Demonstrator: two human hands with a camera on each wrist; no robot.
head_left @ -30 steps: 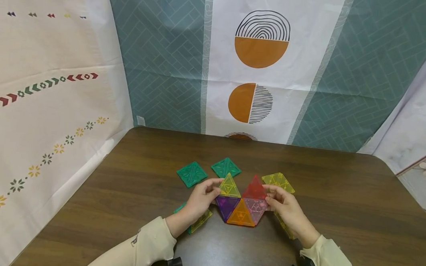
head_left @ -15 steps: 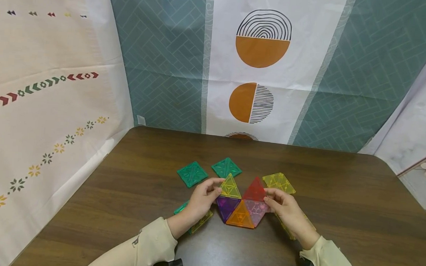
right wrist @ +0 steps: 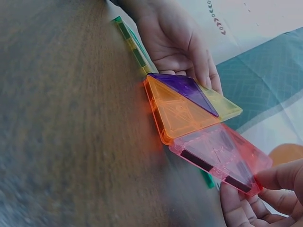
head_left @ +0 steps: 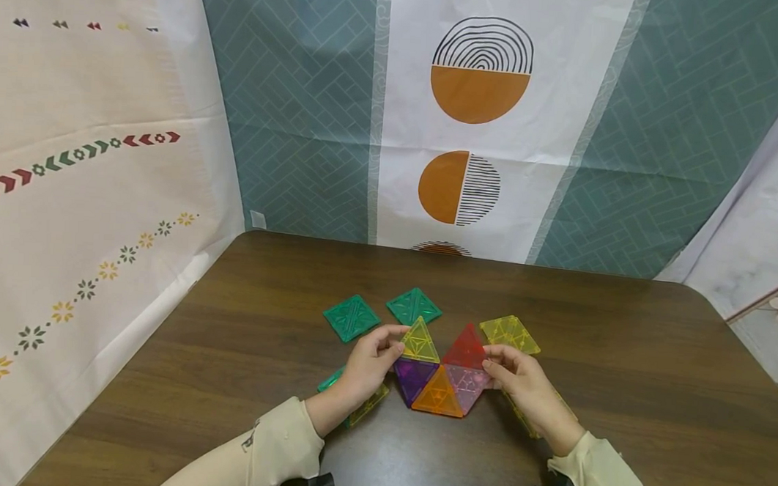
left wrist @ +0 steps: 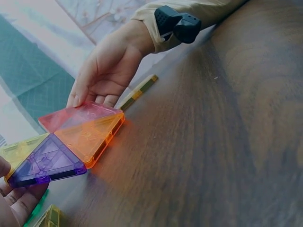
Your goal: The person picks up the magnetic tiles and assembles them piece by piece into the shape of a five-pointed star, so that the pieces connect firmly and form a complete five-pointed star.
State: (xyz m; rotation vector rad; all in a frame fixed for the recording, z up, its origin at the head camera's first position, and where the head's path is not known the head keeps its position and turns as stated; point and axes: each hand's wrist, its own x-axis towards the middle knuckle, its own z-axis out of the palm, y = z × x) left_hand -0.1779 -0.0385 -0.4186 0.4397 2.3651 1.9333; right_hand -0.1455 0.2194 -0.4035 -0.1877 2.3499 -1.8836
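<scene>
Between your left hand [head_left: 368,359] and right hand [head_left: 522,378], five joined triangle tiles [head_left: 439,394] run crosswise, neither hand nearer. Your fingers pinch the left end where yellow tile [head_left: 420,344] meets purple tile [head_left: 413,378], the right where red tile [head_left: 465,348] meets pink tile [head_left: 467,381]; yellow and red tips stand apart, facing away.

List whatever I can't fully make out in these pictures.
Head view: nearest green tile, partly hidden by the left hand.
Head view: nearer right-side yellow tile, partly covered by the right hand.
Left wrist view: yellow triangle, cut off by the left edge.
</scene>
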